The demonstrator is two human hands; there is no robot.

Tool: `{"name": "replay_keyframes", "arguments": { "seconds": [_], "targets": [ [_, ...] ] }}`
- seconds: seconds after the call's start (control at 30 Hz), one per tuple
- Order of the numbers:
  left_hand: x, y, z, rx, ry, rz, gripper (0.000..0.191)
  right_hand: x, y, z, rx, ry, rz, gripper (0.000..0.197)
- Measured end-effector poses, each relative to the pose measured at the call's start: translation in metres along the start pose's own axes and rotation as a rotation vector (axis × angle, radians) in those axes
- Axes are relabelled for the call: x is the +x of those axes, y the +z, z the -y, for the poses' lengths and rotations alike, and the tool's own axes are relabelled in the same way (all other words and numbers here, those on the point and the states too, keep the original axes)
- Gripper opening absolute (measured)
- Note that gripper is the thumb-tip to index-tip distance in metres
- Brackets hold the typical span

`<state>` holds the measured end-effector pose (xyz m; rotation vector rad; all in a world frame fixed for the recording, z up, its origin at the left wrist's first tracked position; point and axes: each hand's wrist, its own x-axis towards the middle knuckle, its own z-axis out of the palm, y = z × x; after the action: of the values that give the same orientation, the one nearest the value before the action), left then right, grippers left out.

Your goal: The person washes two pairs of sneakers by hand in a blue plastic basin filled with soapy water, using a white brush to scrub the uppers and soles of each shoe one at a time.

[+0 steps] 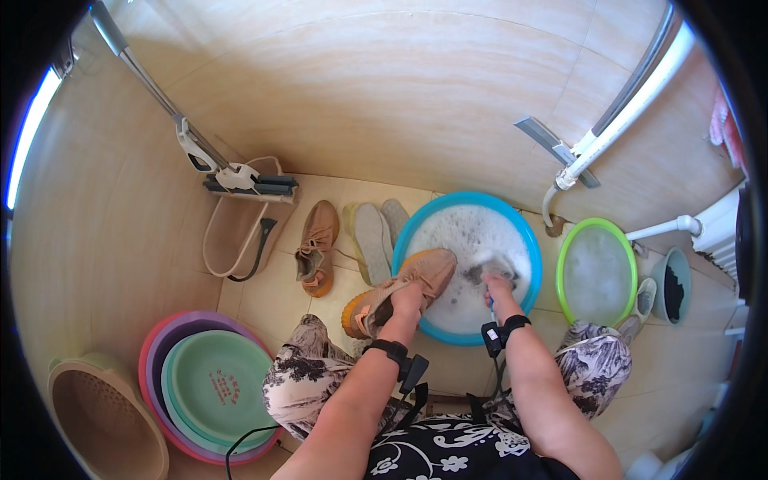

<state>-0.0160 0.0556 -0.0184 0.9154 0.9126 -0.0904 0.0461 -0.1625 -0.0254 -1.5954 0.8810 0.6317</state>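
Note:
My left hand (pixel 408 300) is inside the opening of a brown knit sneaker (pixel 429 270) with an orange-brown sole, its toe over the left side of a blue basin (pixel 536 264). Foamy water (pixel 456 228) fills that basin. Over its right half, my right hand (pixel 500 288) grips a thin blue handle, probably of a brush; its head is hidden in the suds. A matching sneaker (pixel 321 231) lies on the tiled floor to the left, with pale insoles (pixel 372 240) between it and the basin.
Right of the blue basin stands a green-rimmed basin (pixel 559 276) of cloudy water, with a small bowl (pixel 687 288) and light shoes (pixel 645 297) beyond. Stacked basins (pixel 210 366) and a beige basket (pixel 108 414) stand at lower left. A sponge mop (pixel 240 180) leans at the wall; a white pipe (pixel 630 108) rises at right.

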Motion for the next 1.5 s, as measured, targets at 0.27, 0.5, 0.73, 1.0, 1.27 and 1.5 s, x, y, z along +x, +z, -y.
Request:
{"name": "replay_keyframes", "arguments": {
  "seconds": [0.27, 0.5, 0.73, 1.0, 1.27, 1.5],
  "targets": [
    [-0.013, 0.039, 0.011, 0.072, 0.147, -0.045, 0.012, -0.034, 0.044, 0.026, -0.616, -0.746, -0.066, 0.043],
    [-0.021, 0.028, -0.006, 0.109, -0.127, -0.036, 0.015, -0.061, 0.065, 0.020, -0.651, -0.915, -0.008, 0.041],
    [-0.001, 0.024, 0.017, -0.009, 0.125, 0.024, 0.029, 0.006, -0.009, 0.024, -0.784, -0.568, -0.390, 0.046],
    [-0.006, 0.022, 0.001, -0.051, -0.026, 0.002, 0.029, -0.029, 0.032, 0.008, -0.216, -0.544, 0.103, 0.046],
    [-0.016, 0.030, -0.007, -0.105, 0.056, 0.071, 0.029, -0.058, 0.054, 0.037, -0.922, -0.664, -0.196, 0.042],
    [0.027, 0.001, 0.028, -0.138, 0.181, 0.039, 0.048, -0.027, 0.044, 0.034, -1.084, -0.565, -0.210, 0.043]
  ]
}}
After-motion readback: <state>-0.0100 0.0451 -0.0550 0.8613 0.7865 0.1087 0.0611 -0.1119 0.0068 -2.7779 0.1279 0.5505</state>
